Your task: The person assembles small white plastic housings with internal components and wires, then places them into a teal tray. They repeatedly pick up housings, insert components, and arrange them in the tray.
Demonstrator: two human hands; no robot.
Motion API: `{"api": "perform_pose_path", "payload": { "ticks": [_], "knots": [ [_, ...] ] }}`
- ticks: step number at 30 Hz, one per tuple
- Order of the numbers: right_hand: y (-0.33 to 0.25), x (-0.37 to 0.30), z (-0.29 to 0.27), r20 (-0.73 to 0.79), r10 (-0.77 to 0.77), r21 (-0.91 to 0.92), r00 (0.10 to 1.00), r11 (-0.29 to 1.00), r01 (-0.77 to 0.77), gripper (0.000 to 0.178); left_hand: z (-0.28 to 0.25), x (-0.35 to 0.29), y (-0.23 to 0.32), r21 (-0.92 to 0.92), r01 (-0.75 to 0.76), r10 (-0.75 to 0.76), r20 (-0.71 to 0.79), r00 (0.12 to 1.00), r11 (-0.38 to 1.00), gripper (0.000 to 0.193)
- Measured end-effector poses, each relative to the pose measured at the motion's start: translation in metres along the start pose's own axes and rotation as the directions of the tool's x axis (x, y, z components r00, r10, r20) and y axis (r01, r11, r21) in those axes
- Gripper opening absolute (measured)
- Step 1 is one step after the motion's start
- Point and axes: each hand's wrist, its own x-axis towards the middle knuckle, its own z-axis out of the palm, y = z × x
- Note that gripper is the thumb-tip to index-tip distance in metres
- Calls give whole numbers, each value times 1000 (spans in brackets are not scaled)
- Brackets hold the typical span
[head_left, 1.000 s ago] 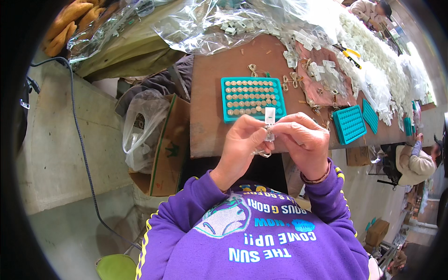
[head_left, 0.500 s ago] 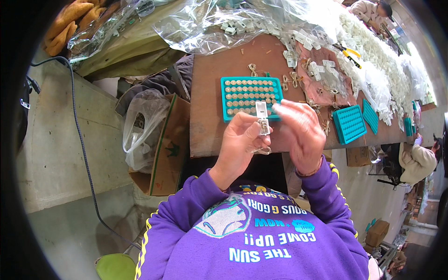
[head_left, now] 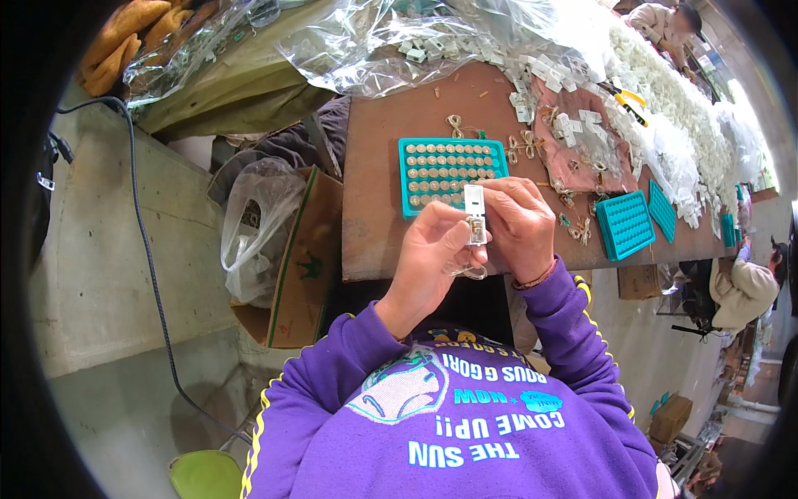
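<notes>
My left hand (head_left: 432, 254) pinches a small white plastic battery case (head_left: 475, 202) between thumb and fingers, its hinged lid standing open and metal parts showing inside. A thin looped wire (head_left: 470, 271) hangs below the case by my fingers. Close on its right side is my right hand (head_left: 522, 229), fingers curled and closed against the case; whatever they grip is hidden. Just beyond both hands lies a turquoise tray (head_left: 402, 179) with rows of round silver button cells (head_left: 440, 160), its near right part covered by the hands and case.
Bundled wires (head_left: 524, 145) lie right of the tray on the brown table (head_left: 370, 200). Farther right are a pink cloth (head_left: 582, 162) with white cases, turquoise trays (head_left: 625, 224) and yellow-handled pliers (head_left: 625, 101). A cardboard box (head_left: 301, 287) stands at the table's left. Other people work at far right.
My right hand has come in from the right and closed beside the white case, its blurred fingers now still. The left hand keeps its hold, shifted very slightly.
</notes>
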Motion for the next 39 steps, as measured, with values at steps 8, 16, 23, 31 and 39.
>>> {"api": "perform_pose_path", "payload": {
  "ticks": [8,16,23,31,39],
  "knots": [
    [-3,-6,-9,44,32,-30,999,999,-30,20,1,0,1,16,12,-12,-9,1000,1000,13],
    [1,-9,-9,23,81,33,996,996,-82,19,1,0,1,21,27,-27,-33,999,999,14],
    [3,-7,-10,34,86,0,996,996,-86,18,3,0,1,21,24,-23,-28,999,999,13],
    [2,-3,-8,35,144,19,989,989,-144,15,1,0,1,-2,29,-29,-17,999,1000,12],
    [3,2,-9,66,116,25,991,993,-118,15,0,0,0,-10,23,-23,5,1000,1000,13]
  ]
}}
